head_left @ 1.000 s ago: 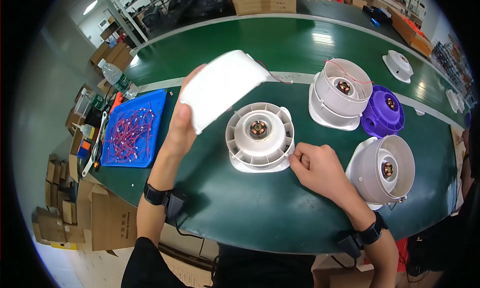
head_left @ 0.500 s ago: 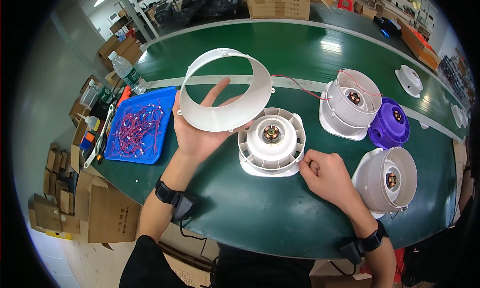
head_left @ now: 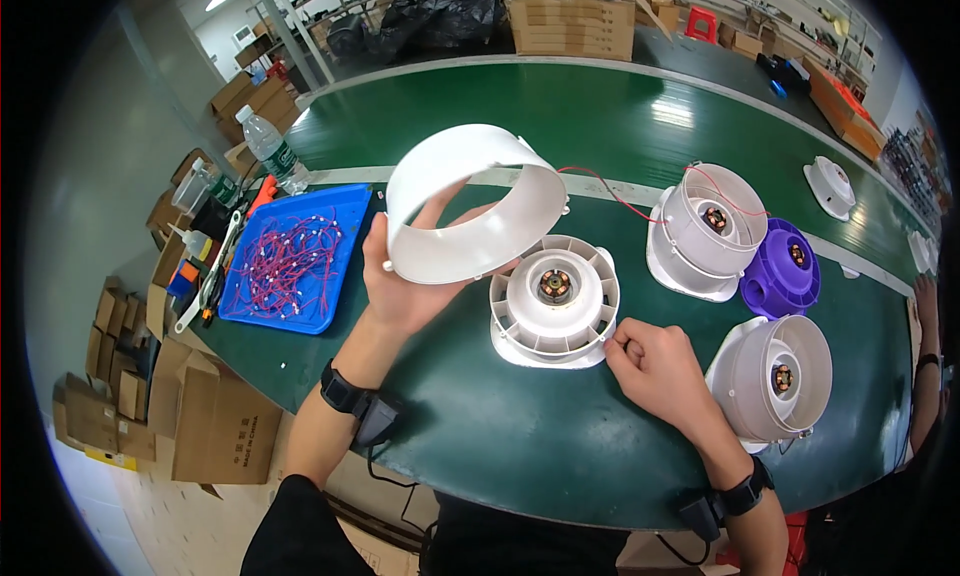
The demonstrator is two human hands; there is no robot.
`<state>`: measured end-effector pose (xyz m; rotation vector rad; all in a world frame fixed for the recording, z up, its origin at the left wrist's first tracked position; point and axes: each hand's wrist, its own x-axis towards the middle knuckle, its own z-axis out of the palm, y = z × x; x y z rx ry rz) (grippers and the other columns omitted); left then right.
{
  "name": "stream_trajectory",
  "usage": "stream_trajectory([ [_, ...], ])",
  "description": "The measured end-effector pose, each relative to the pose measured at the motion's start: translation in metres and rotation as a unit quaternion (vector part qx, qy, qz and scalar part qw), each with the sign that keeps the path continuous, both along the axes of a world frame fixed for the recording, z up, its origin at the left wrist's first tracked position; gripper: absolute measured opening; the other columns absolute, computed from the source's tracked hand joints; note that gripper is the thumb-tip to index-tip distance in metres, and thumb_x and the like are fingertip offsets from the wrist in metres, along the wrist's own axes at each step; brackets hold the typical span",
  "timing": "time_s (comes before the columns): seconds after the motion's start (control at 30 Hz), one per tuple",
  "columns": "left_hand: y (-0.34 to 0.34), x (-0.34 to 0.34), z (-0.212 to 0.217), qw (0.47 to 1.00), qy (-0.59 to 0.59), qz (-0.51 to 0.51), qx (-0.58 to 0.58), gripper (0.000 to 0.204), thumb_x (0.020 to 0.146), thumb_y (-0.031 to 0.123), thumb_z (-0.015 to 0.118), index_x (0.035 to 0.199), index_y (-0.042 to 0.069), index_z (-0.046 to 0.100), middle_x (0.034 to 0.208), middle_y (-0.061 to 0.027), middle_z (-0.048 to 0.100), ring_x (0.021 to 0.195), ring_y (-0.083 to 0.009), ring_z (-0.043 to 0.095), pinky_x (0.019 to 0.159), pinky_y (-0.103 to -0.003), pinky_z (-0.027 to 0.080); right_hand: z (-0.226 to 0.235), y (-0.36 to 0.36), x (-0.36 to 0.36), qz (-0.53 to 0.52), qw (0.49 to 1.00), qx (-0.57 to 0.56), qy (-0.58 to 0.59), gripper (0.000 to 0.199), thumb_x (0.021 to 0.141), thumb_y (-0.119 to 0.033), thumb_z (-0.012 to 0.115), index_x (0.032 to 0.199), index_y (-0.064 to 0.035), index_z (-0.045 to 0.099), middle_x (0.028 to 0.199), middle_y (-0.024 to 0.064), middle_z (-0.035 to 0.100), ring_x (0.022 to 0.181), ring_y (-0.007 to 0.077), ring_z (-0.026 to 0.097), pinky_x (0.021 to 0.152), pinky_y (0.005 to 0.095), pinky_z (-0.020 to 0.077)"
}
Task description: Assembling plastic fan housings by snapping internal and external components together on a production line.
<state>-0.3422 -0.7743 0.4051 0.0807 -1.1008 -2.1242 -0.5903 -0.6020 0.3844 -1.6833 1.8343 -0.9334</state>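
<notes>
Head view, watched from my remote post. I have the left grip (head_left: 410,296) closed on a white ring (head_left: 440,166), thumb along its outer left side, fingers visible through the opening. Ring is tilted, raised above the table (head_left: 500,436), up and to the left of a white fan housing (head_left: 540,306). That housing sits on the table in front of me, its vaned top exposed, copper-coiled motor (head_left: 555,286) at the centre.

Right grip (head_left: 655,366): fingers curled, thumb and forefinger tips at the housing's lower right edge. I cannot tell whether it is closed on anything.

To the right I note two taller white units, one farther back (head_left: 690,241), one nearer (head_left: 750,391), with a purple housing (head_left: 780,276) between them, just beside the back one. A thin red wire (head_left: 600,176) runs between the ring's right side and the back unit; its ends I cannot make out clearly.

On the left, a blue tray (head_left: 345,261) holds a tangle of red wires (head_left: 285,266); a clear bottle (head_left: 272,151) stands behind it. Black bands on both wrists. At the far right edge I see another person's forearm (head_left: 928,376)
</notes>
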Motion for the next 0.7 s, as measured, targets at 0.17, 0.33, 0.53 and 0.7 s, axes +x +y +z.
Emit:
stream_trajectory([
  [0.17, -0.007, 0.011, 0.004, 0.98, -0.112, 0.103, -0.129, 0.117, 0.077, 0.071, 0.067, 0.161, 0.01, 0.013, 0.161, -0.027, 0.024, 0.147, -0.0439, 0.031, 0.115, -0.069, 0.028, 0.0, 0.0, -0.001, -0.001, 1.0, 0.011, 0.003, 0.02, 0.088, -0.014, 0.066, 0.072, -0.0023, 0.064, 0.054, 0.0136, 0.06, 0.048, 0.032, 0.061, 0.052, 0.0402, 0.0488],
  [0.33, -0.012, 0.013, 0.003, 0.999, 0.04, -0.033, 0.003, 0.125, 0.073, 0.079, 0.066, 0.162, 0.013, 0.008, 0.158, -0.0335, 0.024, 0.138, -0.054, 0.04, 0.108, -0.064, 0.042, -0.001, 0.001, -0.001, 0.002, 1.0, 0.003, -0.005, 0.019, 0.088, -0.014, 0.066, 0.073, -0.0023, 0.064, 0.053, 0.0133, 0.061, 0.048, 0.0319, 0.061, 0.052, 0.0401, 0.0489],
  [0.53, -0.017, 0.013, -0.004, 0.987, 0.113, -0.09, 0.07, 0.122, 0.075, 0.077, 0.066, 0.162, 0.011, 0.01, 0.151, -0.0369, 0.032, 0.126, -0.0543, 0.051, 0.09, -0.058, 0.057, 0.0, 0.001, -0.003, 0.005, 1.0, 0.005, 0.001, 0.019, 0.088, -0.014, 0.066, 0.073, -0.0025, 0.063, 0.053, 0.0129, 0.06, 0.048, 0.0317, 0.061, 0.052, 0.0397, 0.0488],
  [0.7, -0.028, 0.026, -0.004, 0.994, 0.044, -0.097, -0.026, 0.128, 0.072, 0.085, 0.06, 0.162, 0.01, 0.009, 0.151, -0.0339, 0.038, 0.137, -0.046, 0.046, 0.107, -0.059, 0.046, 0.001, 0.0, 0.0, 0.009, 1.0, 0.003, -0.001, 0.019, 0.088, -0.014, 0.065, 0.073, -0.0025, 0.063, 0.053, 0.013, 0.06, 0.047, 0.0314, 0.061, 0.052, 0.0393, 0.0486],
])
